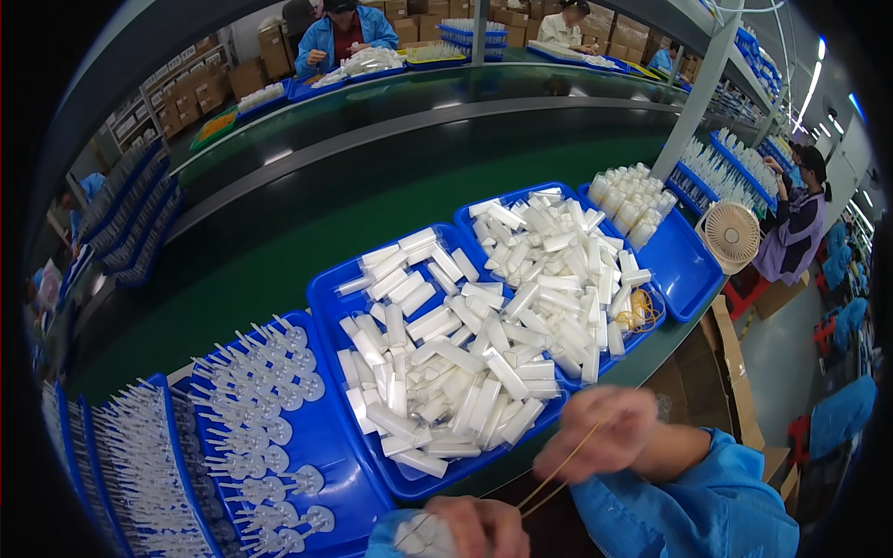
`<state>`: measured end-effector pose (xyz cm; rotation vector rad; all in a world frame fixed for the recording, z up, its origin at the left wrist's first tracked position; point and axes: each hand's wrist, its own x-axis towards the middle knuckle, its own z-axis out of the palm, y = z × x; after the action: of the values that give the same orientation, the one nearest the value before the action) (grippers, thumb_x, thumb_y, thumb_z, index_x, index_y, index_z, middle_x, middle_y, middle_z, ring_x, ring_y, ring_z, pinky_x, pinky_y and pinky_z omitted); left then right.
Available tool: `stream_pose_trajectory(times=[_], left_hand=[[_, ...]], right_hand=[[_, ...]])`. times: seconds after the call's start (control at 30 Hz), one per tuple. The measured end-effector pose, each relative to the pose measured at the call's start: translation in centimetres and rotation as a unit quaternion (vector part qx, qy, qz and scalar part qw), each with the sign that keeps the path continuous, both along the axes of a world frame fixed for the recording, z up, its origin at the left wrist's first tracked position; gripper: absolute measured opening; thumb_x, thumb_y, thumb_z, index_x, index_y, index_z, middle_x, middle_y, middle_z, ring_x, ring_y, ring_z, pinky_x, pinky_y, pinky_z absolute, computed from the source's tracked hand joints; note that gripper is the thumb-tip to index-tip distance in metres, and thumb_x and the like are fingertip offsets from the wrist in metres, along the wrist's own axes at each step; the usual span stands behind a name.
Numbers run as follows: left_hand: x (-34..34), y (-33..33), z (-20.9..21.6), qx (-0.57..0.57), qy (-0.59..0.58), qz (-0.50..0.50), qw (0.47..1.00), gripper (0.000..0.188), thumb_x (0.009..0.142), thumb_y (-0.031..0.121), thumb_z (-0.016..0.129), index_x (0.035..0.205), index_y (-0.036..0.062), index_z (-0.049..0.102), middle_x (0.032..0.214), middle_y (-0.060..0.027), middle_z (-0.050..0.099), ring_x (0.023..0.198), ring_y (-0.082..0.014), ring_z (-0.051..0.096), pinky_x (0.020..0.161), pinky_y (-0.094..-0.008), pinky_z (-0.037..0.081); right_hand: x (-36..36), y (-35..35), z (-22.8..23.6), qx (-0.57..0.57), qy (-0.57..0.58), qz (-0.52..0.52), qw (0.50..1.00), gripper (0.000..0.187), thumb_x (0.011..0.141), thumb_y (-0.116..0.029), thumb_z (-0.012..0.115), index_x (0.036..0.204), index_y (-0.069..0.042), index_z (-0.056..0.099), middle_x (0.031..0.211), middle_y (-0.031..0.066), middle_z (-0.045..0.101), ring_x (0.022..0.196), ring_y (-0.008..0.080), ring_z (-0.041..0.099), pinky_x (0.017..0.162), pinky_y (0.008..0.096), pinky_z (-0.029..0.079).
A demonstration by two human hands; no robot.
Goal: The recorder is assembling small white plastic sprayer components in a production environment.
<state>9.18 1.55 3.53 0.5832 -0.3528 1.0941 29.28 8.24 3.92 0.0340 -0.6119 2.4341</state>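
At the bottom edge, my left hand (476,526) is closed on a bundle of white pieces (426,537), partly cut off by the frame. A tan rubber band (561,468) stretches from that bundle up to my right hand (609,430), whose fingers are closed on its other end and slightly blurred. Just beyond my hands stands a blue tray (406,484) heaped with white, clear-wrapped oblong packets (446,353). A second blue tray (462,212) of similar packets adjoins it, with loose rubber bands (640,312) at its right corner.
Blue trays of white stemmed parts with round bases (298,391) stand at left. Upright white bundles (633,200) sit in another tray (684,270) by a beige fan (730,232). A green conveyor belt (307,237) runs behind, with a metal post (698,102). Several co-workers sit farther off.
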Motion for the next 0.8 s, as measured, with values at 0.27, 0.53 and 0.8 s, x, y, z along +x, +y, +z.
stream_pose_trajectory(times=[0.27,0.53,0.8], left_hand=[[1.6,-0.5,0.2,0.035,0.539,0.399,0.741,0.091,0.069,-0.011,0.063,0.139,0.0059,0.008,0.082,-0.0057,0.049,0.07,-0.011,0.05,0.069,-0.0256,0.044],[0.1,-0.4,0.4,-0.177,0.505,0.285,0.795,0.119,0.065,-0.006,0.069,0.14,0.0218,-0.019,0.089,-0.0128,0.058,0.083,-0.0228,0.06,0.079,-0.0338,0.047],[1.7,-1.4,-1.4,0.106,0.575,0.531,0.613,0.12,0.069,-0.002,0.07,0.133,0.0096,-0.031,0.083,-0.0077,0.051,0.069,-0.0155,0.051,0.068,-0.0271,0.043]], right_hand=[[0.6,2.9,5.0,0.458,-0.26,0.008,0.85,0.052,0.09,-0.044,0.044,0.114,0.002,0.044,0.053,0.0006,0.047,0.046,0.0167,0.049,0.048,0.0341,0.043],[-1.9,-0.7,4.1,0.609,-0.05,0.082,0.788,0.02,0.077,-0.019,0.066,0.095,-0.012,0.063,0.08,0.0083,0.062,0.069,0.0239,0.062,0.055,0.0321,0.042],[-0.5,0.2,2.4,0.15,-0.205,0.017,0.967,0.037,0.088,-0.008,0.054,0.124,-0.002,0.051,0.12,0.0179,0.055,0.077,0.0185,0.064,0.063,0.0269,0.051]])
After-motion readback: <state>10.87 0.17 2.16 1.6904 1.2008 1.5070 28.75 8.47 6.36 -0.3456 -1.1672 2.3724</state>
